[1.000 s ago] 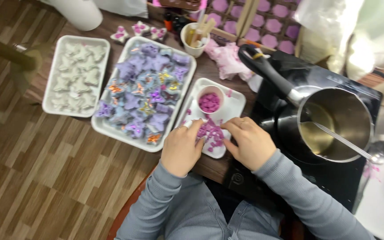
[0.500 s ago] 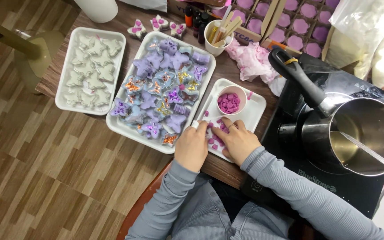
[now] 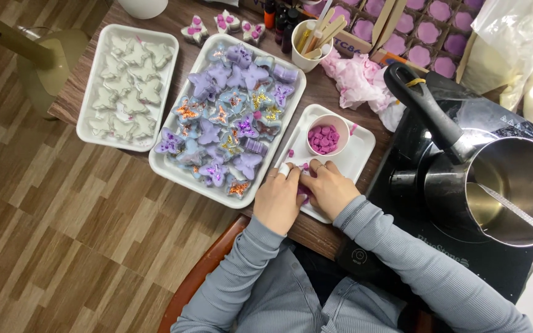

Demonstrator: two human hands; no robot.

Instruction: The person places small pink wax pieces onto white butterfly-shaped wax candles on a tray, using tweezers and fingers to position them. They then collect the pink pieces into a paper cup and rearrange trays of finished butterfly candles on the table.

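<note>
both hands work over the small white rectangular tray [image 3: 358,154] at the worktop's near edge. left hand [image 3: 282,200] and right hand [image 3: 330,188] are curled together over a scatter of small pink-purple wax pieces [image 3: 304,168] on the tray's near end; fingers are pinched in, but i cannot tell what either grip holds, since the knuckles hide the tips.

small white cup of pink wax pieces [image 3: 324,137] stands on the same tray, just beyond the fingertips.

risks:
- the tray's near corner sits right at the worktop edge, maybe slightly over it. pressing down there could tip it, and the loose pieces would go to the wooden floor [image 3: 44,234].
- the cup is close to the knuckles, so a reach forward could knock it over.
- large white tray of purple and glittered butterfly shapes [image 3: 174,166] touches or nearly touches the small tray's left side. a left elbow swing could shove it.
- steel saucepan with pale liquid [image 3: 507,185] sits on the black hob [image 3: 464,265], just right of the right forearm. its long black handle [image 3: 424,105] points toward the trays, and a sleeve could catch it and slop the liquid if it is hot.
</note>
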